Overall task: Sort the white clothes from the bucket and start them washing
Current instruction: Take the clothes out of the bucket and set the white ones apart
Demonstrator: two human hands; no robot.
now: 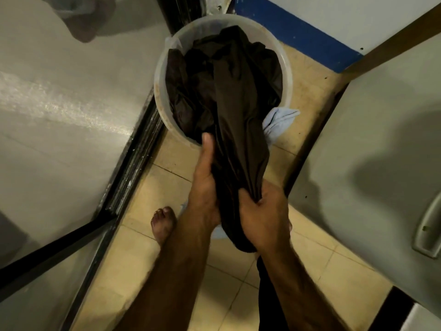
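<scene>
A round translucent white bucket (159, 91) stands on the tiled floor, filled with dark clothes. A long dark brown garment (241, 130) stretches from inside the bucket over its near rim towards me. My left hand (205, 177) holds the garment's left side with the thumb pointing up at the rim. My right hand (265, 211) is clenched around the bunched lower end. A light blue cloth (278, 120) pokes out beside the bucket's near right rim. No white clothes show.
A glass sliding door with a dark frame (133, 163) runs along the left. A grey appliance with a handle (427, 225) stands to the right. My bare foot (163, 223) rests on the beige tiles (133, 259). A blue-banded wall (298, 37) lies behind the bucket.
</scene>
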